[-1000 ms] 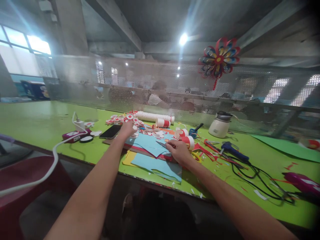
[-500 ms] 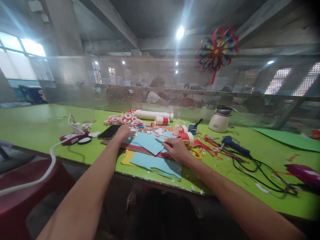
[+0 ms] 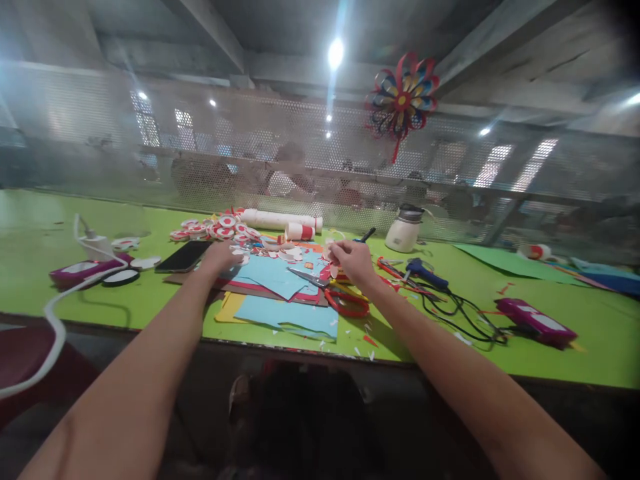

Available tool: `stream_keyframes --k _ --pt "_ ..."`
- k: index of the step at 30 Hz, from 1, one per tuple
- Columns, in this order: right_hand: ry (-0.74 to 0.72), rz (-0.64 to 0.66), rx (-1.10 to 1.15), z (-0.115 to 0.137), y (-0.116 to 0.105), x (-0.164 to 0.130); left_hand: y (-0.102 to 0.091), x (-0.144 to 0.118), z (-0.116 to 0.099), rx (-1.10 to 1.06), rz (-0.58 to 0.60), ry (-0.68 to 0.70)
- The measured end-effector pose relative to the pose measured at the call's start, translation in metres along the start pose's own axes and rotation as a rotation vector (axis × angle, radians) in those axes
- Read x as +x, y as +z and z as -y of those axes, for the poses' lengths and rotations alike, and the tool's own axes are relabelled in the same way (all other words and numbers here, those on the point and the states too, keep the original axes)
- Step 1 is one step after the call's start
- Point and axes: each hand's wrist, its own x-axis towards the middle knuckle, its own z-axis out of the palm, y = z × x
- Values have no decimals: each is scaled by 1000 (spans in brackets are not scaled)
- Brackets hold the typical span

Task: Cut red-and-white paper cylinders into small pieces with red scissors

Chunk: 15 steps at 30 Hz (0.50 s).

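Observation:
My left hand (image 3: 220,259) is low over the pile of scraps, its fingers closed on a white paper piece (image 3: 243,257); the fingertips are partly hidden. With bent fingers pressed together, my right hand (image 3: 354,261) grips at a red-and-white paper cup (image 3: 328,248), which it largely covers. Scissors (image 3: 347,304) with red handles lie below that hand, blades pointing left across light blue paper (image 3: 273,275). More light blue paper (image 3: 295,319) and a yellow sheet (image 3: 226,308) lie nearer the table edge.
A phone (image 3: 183,257) lies left of my left hand. Behind are red-and-white paper discs (image 3: 220,228), a white tube (image 3: 283,220) and another cup (image 3: 300,231). To the right are a white jug (image 3: 404,230), a blue glue gun (image 3: 427,273) with black cable and a purple power strip (image 3: 537,321).
My right hand has let go of the scissors, which now lie on the table, and has moved up to the paper cup. My left hand stays by the scraps. The view has turned right.

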Motion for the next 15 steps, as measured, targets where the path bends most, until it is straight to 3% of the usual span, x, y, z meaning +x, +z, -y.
stream_keyframes --k 8,15 --pt "-94 42 -224 2 -39 3 2 1 2 9 70 -69" --pt "-56 3 -381 -25 -75 3 -7 -6 0 -59 63 -125"
